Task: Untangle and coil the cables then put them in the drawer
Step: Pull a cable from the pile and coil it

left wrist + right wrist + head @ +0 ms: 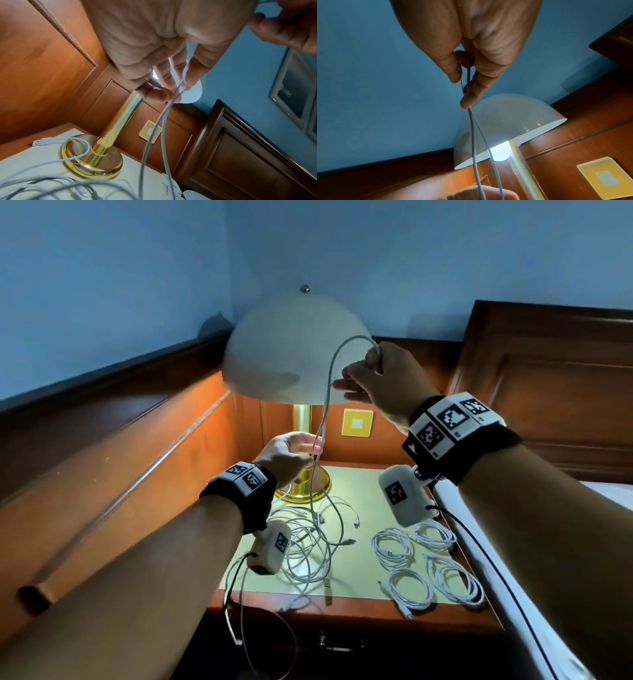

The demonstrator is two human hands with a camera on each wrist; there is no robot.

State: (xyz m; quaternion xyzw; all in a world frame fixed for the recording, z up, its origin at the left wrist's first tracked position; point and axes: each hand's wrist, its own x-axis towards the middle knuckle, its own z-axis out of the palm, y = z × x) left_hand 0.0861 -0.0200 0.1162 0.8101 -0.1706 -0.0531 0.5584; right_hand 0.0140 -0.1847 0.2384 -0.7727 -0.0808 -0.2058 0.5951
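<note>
A white cable point(328, 378) is doubled into a long loop. My right hand point(371, 364) pinches its bend, raised in front of the lamp shade; the right wrist view shows my thumb and fingers point(464, 75) closed on both strands point(472, 132). Lower down, my left hand point(305, 450) holds the two hanging strands between thumb and fingertips point(173, 93). The strands point(161, 121) drop into a tangle of white cables point(308, 542) on the nightstand top point(359, 577). Several coiled white cables point(394, 546) lie at its right. The drawer front point(342, 642) below is dark and looks closed.
A brass lamp with a white dome shade point(294, 350) stands at the back of the nightstand, its base point(96, 162) touched by a USB cable. Wooden panelling runs along the left, a headboard point(548, 371) and bed edge point(479, 542) on the right. One cable end point(229, 621) hangs over the front edge.
</note>
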